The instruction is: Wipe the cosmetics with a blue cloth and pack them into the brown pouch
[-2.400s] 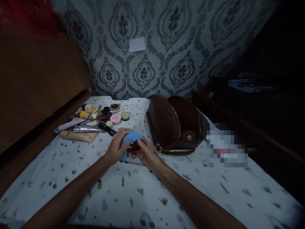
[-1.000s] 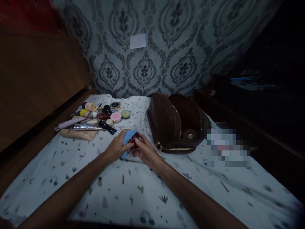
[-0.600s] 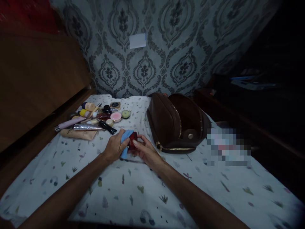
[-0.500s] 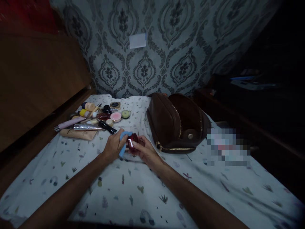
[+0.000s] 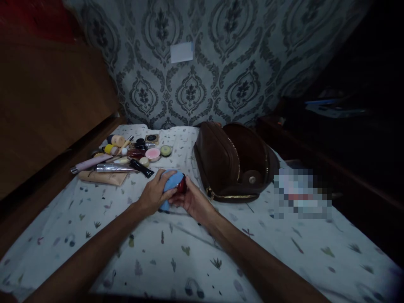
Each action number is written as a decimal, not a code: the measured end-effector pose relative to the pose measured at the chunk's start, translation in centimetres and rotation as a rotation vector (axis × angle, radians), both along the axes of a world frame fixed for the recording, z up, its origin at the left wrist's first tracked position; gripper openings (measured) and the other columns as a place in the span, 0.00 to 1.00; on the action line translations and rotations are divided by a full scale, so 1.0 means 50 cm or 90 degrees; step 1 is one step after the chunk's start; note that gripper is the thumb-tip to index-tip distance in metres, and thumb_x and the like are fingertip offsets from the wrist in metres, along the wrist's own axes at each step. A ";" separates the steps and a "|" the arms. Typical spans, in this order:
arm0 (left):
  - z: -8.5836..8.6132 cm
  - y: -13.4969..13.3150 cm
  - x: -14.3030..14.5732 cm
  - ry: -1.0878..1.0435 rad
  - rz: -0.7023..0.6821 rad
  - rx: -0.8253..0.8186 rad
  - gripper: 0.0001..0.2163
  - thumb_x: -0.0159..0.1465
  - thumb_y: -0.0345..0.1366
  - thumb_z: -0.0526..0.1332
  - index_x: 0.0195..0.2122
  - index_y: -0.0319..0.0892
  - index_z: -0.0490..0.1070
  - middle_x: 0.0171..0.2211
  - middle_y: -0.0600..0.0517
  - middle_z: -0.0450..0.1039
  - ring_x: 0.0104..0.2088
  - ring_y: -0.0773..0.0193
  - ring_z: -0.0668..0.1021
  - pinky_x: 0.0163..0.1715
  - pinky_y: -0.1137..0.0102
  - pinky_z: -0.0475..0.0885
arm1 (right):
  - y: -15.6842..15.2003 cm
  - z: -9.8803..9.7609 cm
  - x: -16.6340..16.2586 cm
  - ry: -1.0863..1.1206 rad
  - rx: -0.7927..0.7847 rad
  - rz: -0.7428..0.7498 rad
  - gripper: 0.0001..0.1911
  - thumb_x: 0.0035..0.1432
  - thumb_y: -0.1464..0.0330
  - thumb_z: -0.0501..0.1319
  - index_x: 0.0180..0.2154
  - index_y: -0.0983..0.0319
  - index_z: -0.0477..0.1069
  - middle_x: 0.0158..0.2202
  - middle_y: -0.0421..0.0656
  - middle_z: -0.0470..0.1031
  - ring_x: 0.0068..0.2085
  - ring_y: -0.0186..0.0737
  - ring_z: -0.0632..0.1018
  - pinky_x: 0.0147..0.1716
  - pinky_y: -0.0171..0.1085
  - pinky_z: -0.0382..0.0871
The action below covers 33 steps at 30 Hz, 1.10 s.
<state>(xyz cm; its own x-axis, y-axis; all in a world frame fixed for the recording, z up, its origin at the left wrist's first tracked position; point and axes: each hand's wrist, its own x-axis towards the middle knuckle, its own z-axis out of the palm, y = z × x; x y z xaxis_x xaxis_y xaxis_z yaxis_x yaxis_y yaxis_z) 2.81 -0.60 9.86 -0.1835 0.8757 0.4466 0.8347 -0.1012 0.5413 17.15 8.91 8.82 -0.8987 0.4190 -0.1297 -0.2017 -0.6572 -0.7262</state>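
My left hand (image 5: 155,191) is closed on a light blue cloth (image 5: 173,181), which is pressed over a small dark red, shiny container (image 5: 182,185). Around the container's right side wrap the fingers of my right hand (image 5: 195,198). Cloth and fingers cover most of the container, so its exact kind does not show. Just left of my hands lies a black tube (image 5: 142,167). An open brown cosmetic bag (image 5: 214,164) with a gold zip stands to the right of my right hand.
Several cosmetics lie at the left: a beige tube (image 5: 104,177), a silver tube (image 5: 112,168), a pink round compact (image 5: 153,154) and a green round jar (image 5: 166,150). A patterned white sheet (image 5: 151,261) covers the surface. A wooden panel (image 5: 53,105) rises at the left.
The blue cloth has moved rightward over the red container and now hides more of it. The right hand's fingers have shifted on the container. The bag and cosmetics stay put.
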 end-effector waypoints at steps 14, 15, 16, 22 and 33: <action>0.018 -0.001 0.006 -0.054 0.024 0.084 0.18 0.72 0.44 0.49 0.48 0.42 0.74 0.44 0.46 0.76 0.46 0.58 0.77 0.48 0.64 0.71 | -0.013 0.003 0.000 -0.007 0.080 -0.064 0.25 0.47 0.57 0.73 0.42 0.59 0.67 0.33 0.41 0.80 0.28 0.37 0.80 0.28 0.35 0.72; 0.020 -0.001 0.007 -0.057 0.028 0.089 0.17 0.71 0.45 0.49 0.47 0.41 0.74 0.42 0.46 0.76 0.44 0.58 0.77 0.47 0.65 0.71 | -0.014 0.001 0.000 -0.013 0.073 -0.061 0.25 0.47 0.56 0.73 0.41 0.59 0.67 0.33 0.41 0.80 0.27 0.37 0.80 0.27 0.35 0.72; 0.021 -0.001 0.008 -0.072 0.032 0.095 0.17 0.71 0.45 0.50 0.45 0.41 0.75 0.41 0.46 0.76 0.43 0.58 0.77 0.46 0.65 0.71 | -0.014 0.001 0.000 -0.020 0.064 -0.059 0.26 0.46 0.55 0.73 0.41 0.59 0.67 0.33 0.42 0.81 0.26 0.37 0.80 0.26 0.35 0.72; 0.021 0.005 0.004 -0.217 0.027 0.138 0.23 0.72 0.49 0.44 0.50 0.41 0.73 0.46 0.45 0.76 0.48 0.56 0.77 0.51 0.63 0.70 | -0.006 0.001 0.002 -0.032 0.000 -0.042 0.24 0.53 0.50 0.68 0.40 0.62 0.71 0.32 0.45 0.81 0.28 0.38 0.81 0.26 0.33 0.72; 0.007 -0.003 0.007 -0.021 -0.006 0.106 0.18 0.72 0.45 0.47 0.51 0.43 0.72 0.44 0.46 0.72 0.44 0.59 0.75 0.47 0.65 0.71 | -0.005 -0.002 0.004 -0.058 -0.047 0.086 0.28 0.61 0.45 0.56 0.36 0.65 0.75 0.28 0.46 0.80 0.27 0.36 0.80 0.29 0.32 0.73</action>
